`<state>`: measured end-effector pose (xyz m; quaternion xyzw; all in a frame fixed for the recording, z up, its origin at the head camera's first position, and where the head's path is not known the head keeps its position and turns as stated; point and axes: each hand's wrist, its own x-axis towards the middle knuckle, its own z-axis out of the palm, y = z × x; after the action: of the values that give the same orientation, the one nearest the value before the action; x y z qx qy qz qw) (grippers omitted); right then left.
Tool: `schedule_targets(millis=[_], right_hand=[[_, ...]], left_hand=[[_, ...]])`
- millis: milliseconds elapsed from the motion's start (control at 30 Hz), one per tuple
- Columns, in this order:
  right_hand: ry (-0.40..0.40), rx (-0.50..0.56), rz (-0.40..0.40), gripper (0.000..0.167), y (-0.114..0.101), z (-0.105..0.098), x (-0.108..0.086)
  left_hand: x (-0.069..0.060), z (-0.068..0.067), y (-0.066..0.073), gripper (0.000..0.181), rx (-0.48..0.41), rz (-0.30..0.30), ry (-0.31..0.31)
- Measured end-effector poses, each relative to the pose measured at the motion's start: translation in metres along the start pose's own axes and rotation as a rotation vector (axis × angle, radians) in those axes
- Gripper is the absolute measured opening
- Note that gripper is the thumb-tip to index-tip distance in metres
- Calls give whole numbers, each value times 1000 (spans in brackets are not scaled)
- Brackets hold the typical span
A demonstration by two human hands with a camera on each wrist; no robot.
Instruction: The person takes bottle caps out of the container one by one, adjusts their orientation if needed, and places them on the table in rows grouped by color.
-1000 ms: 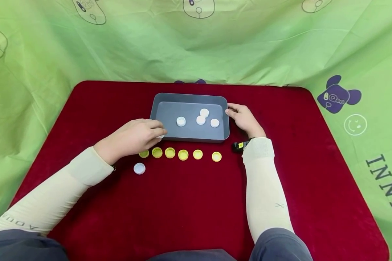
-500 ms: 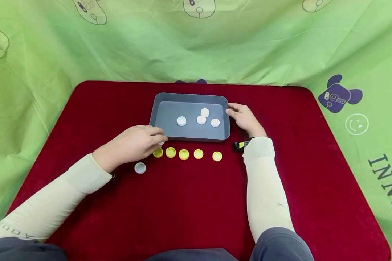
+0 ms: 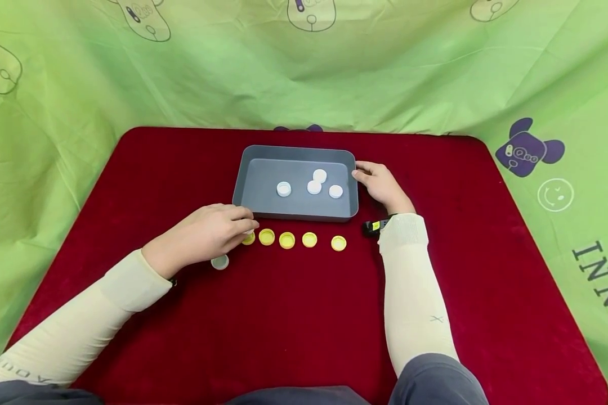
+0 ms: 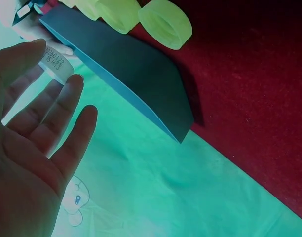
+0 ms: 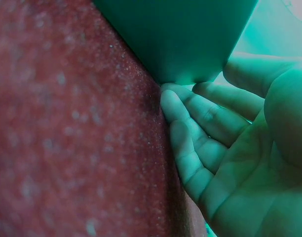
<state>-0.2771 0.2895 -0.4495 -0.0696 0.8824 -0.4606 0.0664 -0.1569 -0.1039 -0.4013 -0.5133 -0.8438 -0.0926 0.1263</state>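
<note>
Between the thumb and fingers of the left hand [image 3: 202, 233] [image 4: 37, 138] is a white cap [image 3: 248, 231] [image 4: 57, 65], with lettering visible on its side. It is above the left part of a row of yellow caps [image 3: 286, 240] [image 4: 168, 24], in front of a grey tray [image 3: 263, 174] [image 4: 131, 69]. Fingertips of the right hand [image 3: 382, 184] [image 5: 240, 143] touch the right end of the tray [image 5: 180, 39], the fingers relaxed. Inside the tray lie several white caps [image 3: 284, 189]. Another whitish cap [image 3: 220, 262] lies on the cloth, beside the left hand.
A red cloth [image 3: 294, 315] covers the table. Behind it hangs a green printed curtain [image 3: 233, 73]. A black device with a yellow label [image 3: 373, 227] is at the right wrist, to the right of the yellow caps.
The left hand has moved from the tray's front left corner toward the person, carrying the white cap, and now covers the left end of the yellow row. The right hand stays at the tray.
</note>
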Motion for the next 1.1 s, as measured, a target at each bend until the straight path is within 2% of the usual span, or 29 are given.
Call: schedule_targets(millis=[233,467,700,867,1100], right_hand=[[-8,0,5,45,-2,-1,-2],[-15,10,19,46,-1,-2,-2],[-21,8,27,46,-1,0,0],[-23,14,16,46,0,1,1],[-20,7,16,46,2,0,1]], left_hand=[[-3,2,4,26,-29,20,25],[-5,4,8,22,-30,7,-1],[-11,3,14,19,-68,-8,15],[-16,5,17,21,-89,-28,1],[-17,12,20,23,-56,-36,-45]])
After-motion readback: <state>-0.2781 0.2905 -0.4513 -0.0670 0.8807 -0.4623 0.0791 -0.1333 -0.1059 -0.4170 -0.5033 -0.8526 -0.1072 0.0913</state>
